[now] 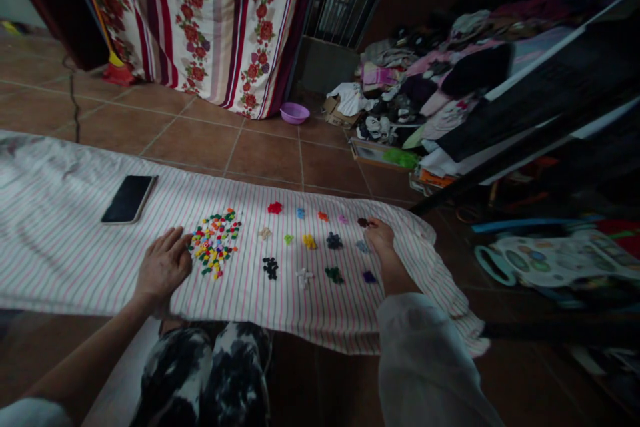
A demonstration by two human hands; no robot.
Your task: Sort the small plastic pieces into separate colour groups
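A mixed pile of small coloured pieces (215, 240) lies on the striped cloth (200, 300). My left hand (165, 263) rests at the pile's left edge, fingers spread. At the right, my right hand (381, 235) has its fingers pinched at the dark brown pieces (363, 221); whatever is between the fingertips is too small to name. Single-colour groups lie between the hands, among them red (275, 207), yellow (309, 241), black (271, 267), white (304, 277) and dark green pieces (333, 274). Purple pieces (369, 277) sit below my right hand.
A phone (129, 199) lies on the cloth, left of the pile. Beyond the cloth's far edge are a tiled floor, a purple basin (295, 113) and a floral curtain (220, 27). Heaped clothes (415, 73) and a dark metal bar stand at the right.
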